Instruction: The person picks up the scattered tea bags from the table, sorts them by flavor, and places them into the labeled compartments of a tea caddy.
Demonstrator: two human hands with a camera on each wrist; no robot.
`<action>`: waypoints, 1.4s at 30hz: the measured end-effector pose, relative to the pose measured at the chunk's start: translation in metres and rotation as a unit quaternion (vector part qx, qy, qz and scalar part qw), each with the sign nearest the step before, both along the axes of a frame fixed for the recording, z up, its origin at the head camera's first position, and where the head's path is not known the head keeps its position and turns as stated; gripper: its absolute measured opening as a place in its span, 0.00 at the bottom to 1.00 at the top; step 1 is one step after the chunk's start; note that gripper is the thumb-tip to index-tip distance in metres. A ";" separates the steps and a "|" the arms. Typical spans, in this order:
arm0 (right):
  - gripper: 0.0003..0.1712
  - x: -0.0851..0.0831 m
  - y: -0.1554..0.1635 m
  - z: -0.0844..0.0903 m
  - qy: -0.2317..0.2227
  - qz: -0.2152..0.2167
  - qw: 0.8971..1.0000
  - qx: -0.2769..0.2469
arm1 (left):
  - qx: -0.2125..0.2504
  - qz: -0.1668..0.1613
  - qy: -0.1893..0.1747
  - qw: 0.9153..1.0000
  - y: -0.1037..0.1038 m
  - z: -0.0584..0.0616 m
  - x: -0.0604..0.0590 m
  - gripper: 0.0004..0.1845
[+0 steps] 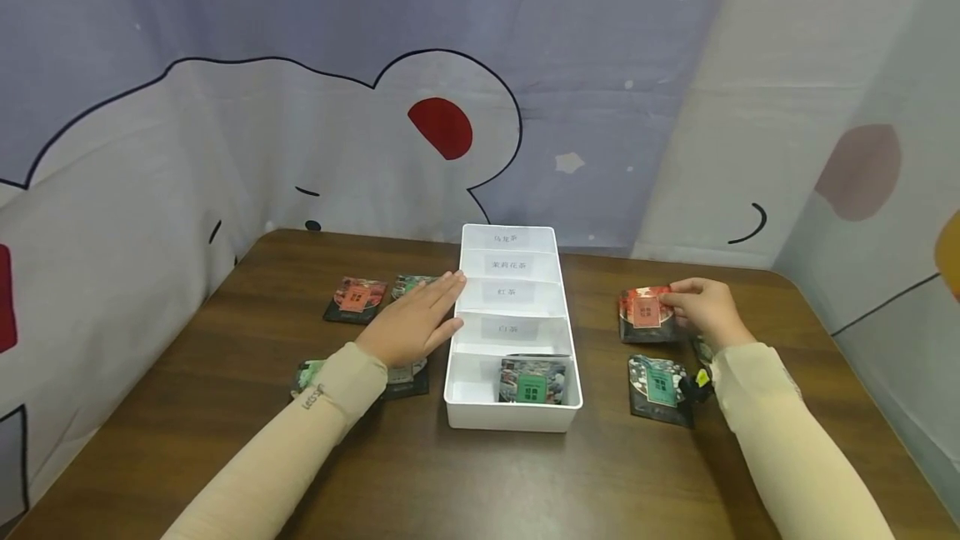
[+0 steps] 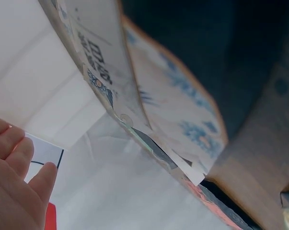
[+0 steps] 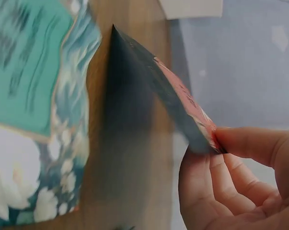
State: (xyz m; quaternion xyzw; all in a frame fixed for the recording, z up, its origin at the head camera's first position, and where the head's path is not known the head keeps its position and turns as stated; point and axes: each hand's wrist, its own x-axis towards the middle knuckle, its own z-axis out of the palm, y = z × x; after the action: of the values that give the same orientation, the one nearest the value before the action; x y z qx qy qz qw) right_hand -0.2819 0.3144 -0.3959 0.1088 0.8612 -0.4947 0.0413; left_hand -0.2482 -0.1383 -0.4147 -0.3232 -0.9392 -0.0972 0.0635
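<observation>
A white divided tray [image 1: 459, 357] with labelled compartments stands mid-table. A green-labelled tea packet [image 1: 532, 382] lies in its front compartment. My left hand [image 1: 438, 307] lies flat with straight fingers, its tips at the tray's left wall, holding nothing. In the left wrist view only my fingers [image 2: 19, 163] and the white tray wall [image 2: 34, 91] read clearly. My right hand [image 1: 677, 300] pinches the edge of a red tea packet [image 1: 643, 313] to the right of the tray. In the right wrist view this red packet [image 3: 182, 110] is tilted up off the table, held between thumb and fingers [image 3: 240, 167].
Loose packets lie on the brown table: a red one [image 1: 355, 298] and a green one [image 1: 408, 283] at the left, two more [image 1: 408, 377] under my left wrist, and a green one [image 1: 660, 388] [image 3: 34, 120] near my right forearm. Cloth backdrops close the far side.
</observation>
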 end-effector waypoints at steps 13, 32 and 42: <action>0.21 0.012 -0.022 0.015 0.027 -0.003 0.994 -0.103 | -0.005 0.000 -0.003 1.000 0.001 0.001 0.002 0.37; 0.13 0.029 -0.061 0.037 0.180 -0.016 0.952 -0.249 | -0.005 -0.002 0.003 1.000 0.001 0.001 0.002 0.37; 0.07 0.036 -0.089 0.050 0.237 0.015 0.937 -0.258 | 0.003 -0.002 0.000 1.000 0.001 0.001 0.002 0.36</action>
State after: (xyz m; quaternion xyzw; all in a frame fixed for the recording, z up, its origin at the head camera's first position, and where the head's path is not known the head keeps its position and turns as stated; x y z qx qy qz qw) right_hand -0.2457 0.2255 -0.3461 -0.0385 0.6904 -0.7106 -0.1301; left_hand -0.2466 -0.1372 -0.4136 -0.3245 -0.9384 -0.0998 0.0643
